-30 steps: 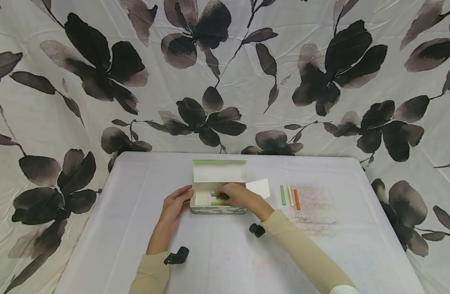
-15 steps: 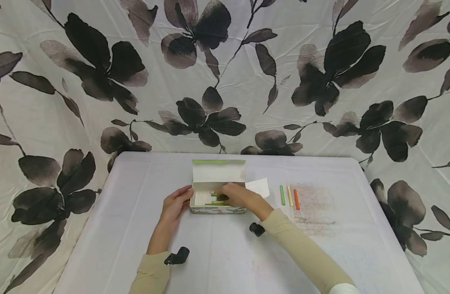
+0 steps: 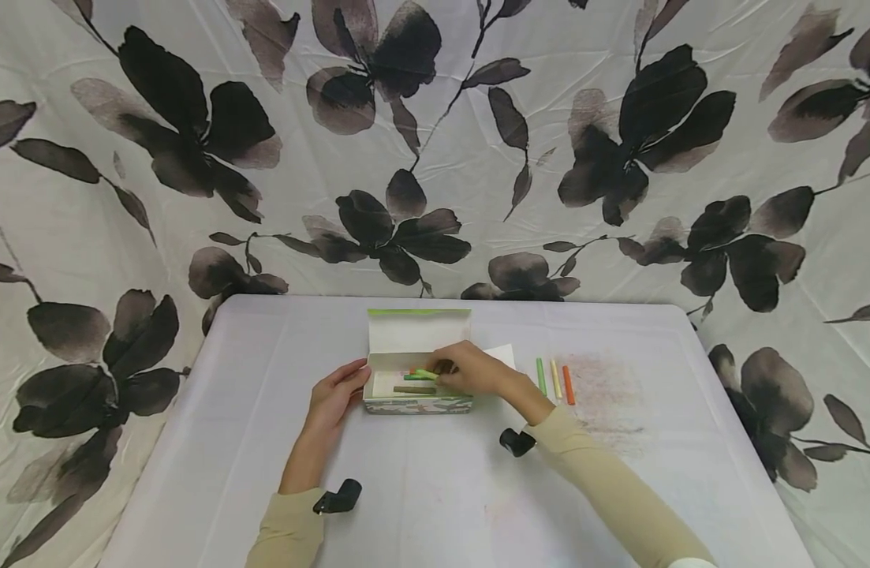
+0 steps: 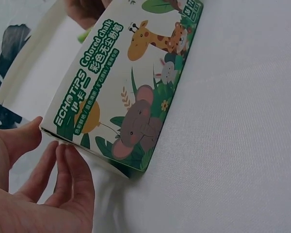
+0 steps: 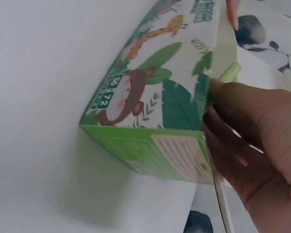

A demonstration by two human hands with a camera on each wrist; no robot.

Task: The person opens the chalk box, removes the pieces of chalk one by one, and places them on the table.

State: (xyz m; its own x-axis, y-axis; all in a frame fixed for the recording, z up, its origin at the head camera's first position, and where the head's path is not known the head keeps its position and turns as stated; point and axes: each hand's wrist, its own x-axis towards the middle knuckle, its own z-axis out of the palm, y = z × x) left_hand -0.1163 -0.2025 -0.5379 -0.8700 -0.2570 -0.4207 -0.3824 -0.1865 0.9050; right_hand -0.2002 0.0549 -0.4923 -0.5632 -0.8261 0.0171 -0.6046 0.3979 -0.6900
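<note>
A colored chalk box (image 3: pixel 416 406) with its lid raised stands on the table; its animal-printed side (image 4: pixel 136 82) faces the left wrist camera. At its left end my left hand (image 3: pixel 337 394) holds the box, thumb at the top corner and fingertips against the end. My right hand (image 3: pixel 473 371) pinches a light green chalk stick (image 3: pixel 427 374) at the box's open top. The stick's tip (image 5: pixel 231 73) pokes out past the thumb in the right wrist view. Inside lie an olive chalk stick (image 3: pixel 415 390) and a few others, partly hidden.
Right of the box, a green chalk stick (image 3: pixel 541 377), a yellow one (image 3: pixel 556 380) and an orange one (image 3: pixel 569 385) lie side by side on the white table (image 3: pixel 406 505). Reddish smudges mark the cloth there. A white end flap (image 3: pixel 504 355) sticks out rightward. Floral cloth hangs behind.
My right hand has risen and shifted right from inside the box, with the light green chalk stick now showing in its fingers. The left hand keeps its place on the box.
</note>
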